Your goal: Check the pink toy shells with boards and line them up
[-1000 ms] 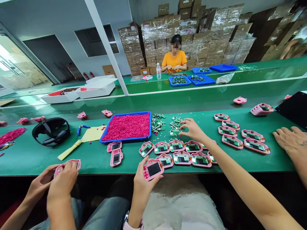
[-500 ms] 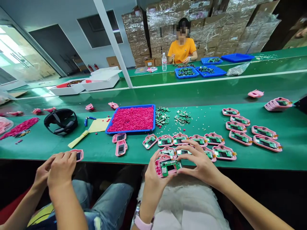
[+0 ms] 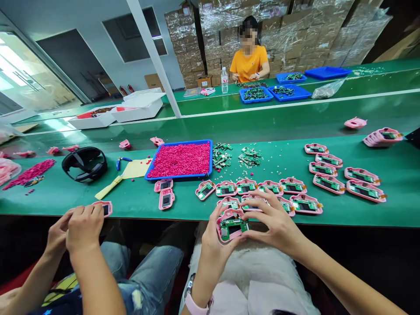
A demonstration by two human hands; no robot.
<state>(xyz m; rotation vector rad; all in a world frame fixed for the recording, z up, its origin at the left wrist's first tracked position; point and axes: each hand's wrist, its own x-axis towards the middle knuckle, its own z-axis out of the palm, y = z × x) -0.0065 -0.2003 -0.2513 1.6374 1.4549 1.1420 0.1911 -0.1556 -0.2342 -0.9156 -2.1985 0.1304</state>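
Just past the table's front edge, my left hand (image 3: 213,245) grips a pink plastic casing (image 3: 219,225), fingers and thumb closed round its left side. A green circuit board (image 3: 228,229) with a dark rectangular middle lies over the casing's inside. At its right end, the thumb and fingertips of my right hand (image 3: 272,221) close on the board; the other fingers are bent above. Whether the board is fully seated in the casing I cannot tell. Right behind my hands, pink casings with boards (image 3: 305,203) lie in two rows, partly hidden by my fingers.
A blue tray (image 3: 179,177) of small pink pieces stands behind, beside loose circuit boards (image 3: 249,156). More filled casings (image 3: 365,190) lie at right. At left, another person's hands (image 3: 82,223) hold a pink casing. A black headset (image 3: 84,165) and blue-handled pliers (image 3: 118,162) lie beyond.
The board has shifted over the casing's left part, and the pink buttons that showed there are now covered. Both hands keep their hold. The view has tilted slightly.
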